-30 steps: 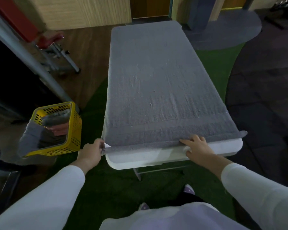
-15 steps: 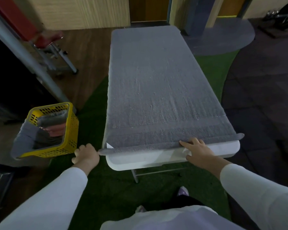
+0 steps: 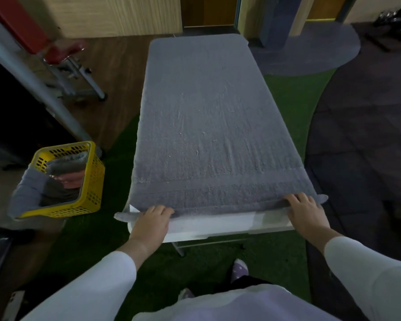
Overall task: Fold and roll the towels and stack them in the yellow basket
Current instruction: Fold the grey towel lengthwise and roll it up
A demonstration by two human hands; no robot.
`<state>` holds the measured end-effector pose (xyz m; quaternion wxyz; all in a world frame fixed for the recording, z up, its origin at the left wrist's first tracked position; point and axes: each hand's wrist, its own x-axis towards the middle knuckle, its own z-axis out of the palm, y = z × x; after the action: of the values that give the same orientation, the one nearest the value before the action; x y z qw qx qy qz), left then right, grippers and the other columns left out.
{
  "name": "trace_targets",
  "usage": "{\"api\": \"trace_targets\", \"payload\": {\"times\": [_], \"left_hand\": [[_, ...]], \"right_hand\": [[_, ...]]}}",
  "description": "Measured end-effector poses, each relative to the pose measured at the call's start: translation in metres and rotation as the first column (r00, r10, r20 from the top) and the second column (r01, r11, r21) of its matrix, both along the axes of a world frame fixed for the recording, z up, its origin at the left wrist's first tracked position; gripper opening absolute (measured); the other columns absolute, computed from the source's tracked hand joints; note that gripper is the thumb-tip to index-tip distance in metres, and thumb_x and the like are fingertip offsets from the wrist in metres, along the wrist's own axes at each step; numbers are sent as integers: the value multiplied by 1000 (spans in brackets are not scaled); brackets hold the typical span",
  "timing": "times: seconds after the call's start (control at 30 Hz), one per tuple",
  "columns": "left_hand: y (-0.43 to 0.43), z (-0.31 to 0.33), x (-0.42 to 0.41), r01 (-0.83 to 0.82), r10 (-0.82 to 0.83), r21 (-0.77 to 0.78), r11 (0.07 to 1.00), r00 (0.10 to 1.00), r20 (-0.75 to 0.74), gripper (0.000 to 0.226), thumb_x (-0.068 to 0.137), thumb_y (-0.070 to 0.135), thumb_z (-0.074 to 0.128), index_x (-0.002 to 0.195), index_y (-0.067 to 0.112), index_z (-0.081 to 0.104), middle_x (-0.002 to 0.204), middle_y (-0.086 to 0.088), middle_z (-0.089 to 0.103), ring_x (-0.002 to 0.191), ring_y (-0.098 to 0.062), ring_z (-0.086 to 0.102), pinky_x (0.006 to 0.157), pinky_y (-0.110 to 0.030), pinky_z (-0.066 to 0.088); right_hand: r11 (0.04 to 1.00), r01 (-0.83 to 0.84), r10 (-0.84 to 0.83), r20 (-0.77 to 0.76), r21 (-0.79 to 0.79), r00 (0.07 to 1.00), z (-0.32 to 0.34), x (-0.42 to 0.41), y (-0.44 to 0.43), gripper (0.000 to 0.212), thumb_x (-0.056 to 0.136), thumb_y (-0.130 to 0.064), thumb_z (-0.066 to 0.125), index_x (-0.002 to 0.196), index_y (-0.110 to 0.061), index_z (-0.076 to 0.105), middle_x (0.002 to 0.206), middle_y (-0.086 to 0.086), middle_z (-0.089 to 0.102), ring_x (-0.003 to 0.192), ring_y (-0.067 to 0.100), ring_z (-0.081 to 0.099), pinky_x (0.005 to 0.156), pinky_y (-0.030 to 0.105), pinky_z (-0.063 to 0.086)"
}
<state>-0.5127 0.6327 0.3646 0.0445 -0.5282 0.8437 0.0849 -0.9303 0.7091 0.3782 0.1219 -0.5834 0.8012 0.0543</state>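
A large grey towel (image 3: 204,126) lies spread flat over the whole white folding table (image 3: 218,227). My left hand (image 3: 152,222) holds the towel's near hem close to its left corner, fingers curled over the top. At the right corner, my right hand (image 3: 307,212) holds the same hem with fingers on top and the thumb hidden. The yellow basket (image 3: 79,205) stands on the floor left of the table. It holds rolled grey and pink towels (image 3: 67,172), and another grey towel (image 3: 24,195) hangs over its left rim.
A red-padded bench on a metal frame (image 3: 67,56) and a slanted grey post (image 3: 35,84) stand at the left. Green turf (image 3: 97,242) surrounds the table, with dark mats (image 3: 361,140) to the right. My feet (image 3: 240,269) are just before the table's legs.
My left hand left the hanging left corner and came onto the near hem. My right hand slid right along the hem to the right corner. The camera view shifted slightly.
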Motion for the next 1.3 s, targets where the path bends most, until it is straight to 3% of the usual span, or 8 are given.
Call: {"api": "trace_targets", "payload": {"times": [0.3, 0.47, 0.6, 0.8, 0.9, 1.0, 1.1, 1.3], "left_hand": [[-30, 9, -15, -143, 146, -31, 989, 976, 161, 28, 98, 22, 49, 124, 29, 51, 125, 4, 56, 114, -17, 50, 97, -34, 46], [-29, 12, -31, -601, 599, -21, 799, 799, -63, 9, 95, 20, 55, 100, 26, 50, 100, -4, 60, 96, -24, 57, 80, -46, 55], [-13, -3, -37, -445, 433, -55, 894, 889, -149, 18, 100, 29, 47, 113, 23, 58, 114, 2, 59, 108, -17, 53, 94, -34, 45], [-26, -7, -18, -244, 243, -6, 970, 969, -41, 31, 97, 27, 53, 127, 23, 55, 126, 3, 56, 117, -17, 51, 100, -34, 44], [-44, 3, -22, -271, 272, 30, 962, 961, -45, 28, 101, 24, 46, 127, 22, 55, 123, 0, 60, 114, -19, 53, 96, -34, 46], [-56, 14, -29, -412, 412, -105, 905, 911, -28, 29, 98, 25, 51, 127, 20, 51, 122, -6, 57, 113, -26, 51, 90, -40, 48], [-57, 14, -44, -502, 495, -26, 865, 860, -123, 15, 99, 18, 49, 111, 17, 57, 113, -6, 58, 99, -21, 50, 78, -35, 46], [-42, -13, -47, -382, 383, -55, 922, 924, 11, 42, 97, 30, 53, 137, 20, 49, 135, -3, 51, 126, -24, 45, 105, -40, 39]], "right_hand": [[997, -79, 82, -204, 21, 975, 7, -30, -26, 50, 95, -16, 46, 143, -24, 33, 133, 4, 51, 121, 28, 49, 94, 44, 47], [993, 114, -112, 61, -30, 992, 4, -22, -42, 29, 97, -7, 44, 126, -15, 44, 126, 12, 53, 112, 35, 54, 76, 42, 48], [996, -6, 9, 33, -94, 999, -5, -17, -34, 26, 97, -22, 48, 123, -18, 52, 126, 6, 53, 121, 30, 48, 100, 45, 41], [977, -212, 213, 49, -26, 976, -8, -44, -43, 32, 95, -30, 54, 126, -22, 54, 124, 1, 53, 121, 26, 49, 104, 41, 37], [981, -192, 193, 20, -25, 981, -1, -49, -59, 28, 100, -30, 44, 126, -24, 50, 125, 0, 57, 117, 26, 52, 97, 43, 38], [986, -105, 90, -118, -129, 989, 5, -51, -72, 33, 97, -30, 50, 128, -19, 50, 123, 7, 57, 113, 33, 53, 86, 45, 41], [991, -57, 53, -39, -117, 998, 5, -48, -76, 18, 98, -16, 49, 114, -14, 56, 117, 10, 54, 104, 31, 52, 73, 37, 40], [963, -226, 223, -33, -145, 974, -16, -50, -58, 33, 79, -17, 74, 112, -16, 66, 109, 7, 64, 104, 33, 62, 96, 53, 47]]}}
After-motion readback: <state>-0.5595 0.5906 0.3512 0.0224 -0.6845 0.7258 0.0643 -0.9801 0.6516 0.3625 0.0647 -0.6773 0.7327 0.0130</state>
